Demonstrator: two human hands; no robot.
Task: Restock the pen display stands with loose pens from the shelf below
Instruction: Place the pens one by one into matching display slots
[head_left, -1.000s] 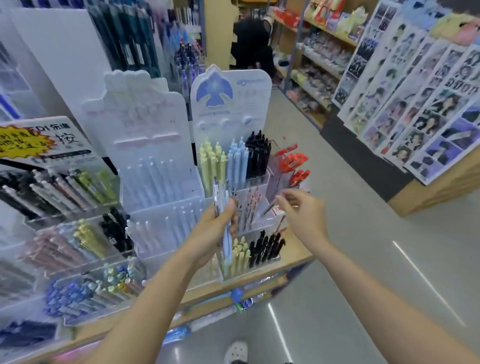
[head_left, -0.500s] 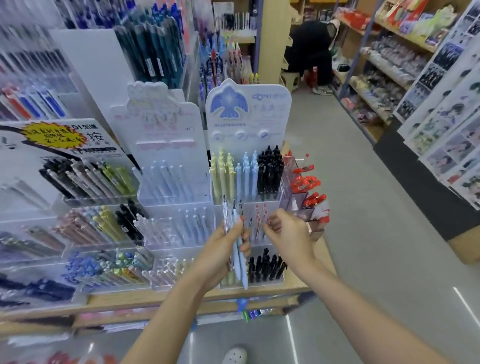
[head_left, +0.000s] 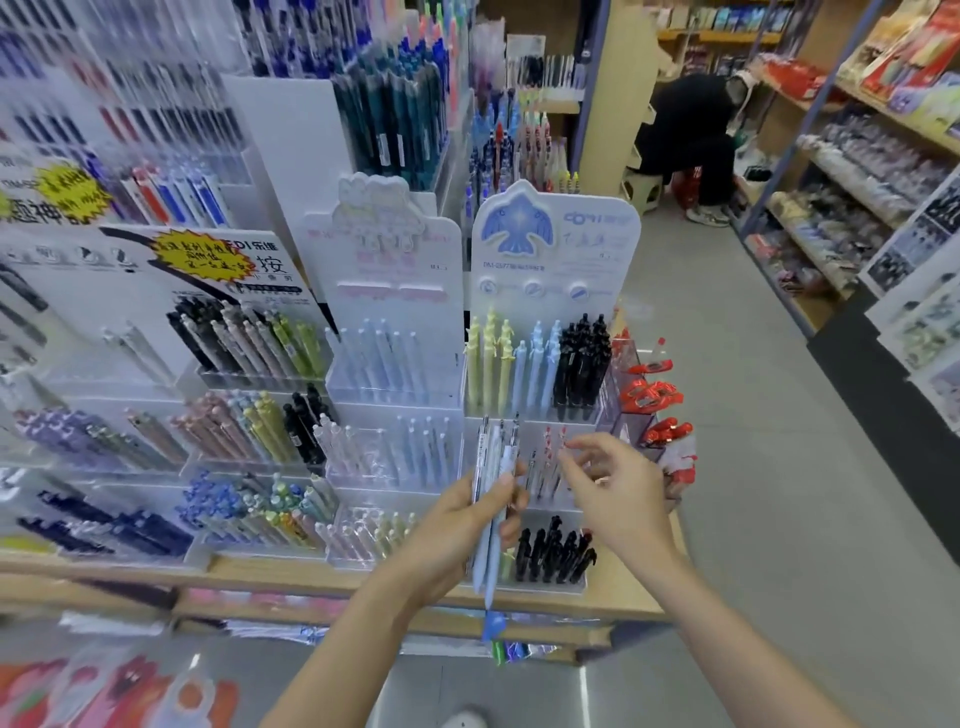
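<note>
One head-worn wide-angle view looks forward and down, close over the counter's front edge, aisle receding right.

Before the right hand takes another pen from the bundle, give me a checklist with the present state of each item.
1. Left hand grips the bundle of pens firmly: ok, fingers and thumb wrapped round it.
2. Right hand free to pick: ok, fingers relaxed, holding nothing.
3. Room in the middle tier of the bird-sign stand: ok, only a few pens there.
4. Top tier needs pens: not ok, yellow, blue and black rows look full.
5. Bundle matches the middle tier's pens: cannot tell, too blurred.
</note>
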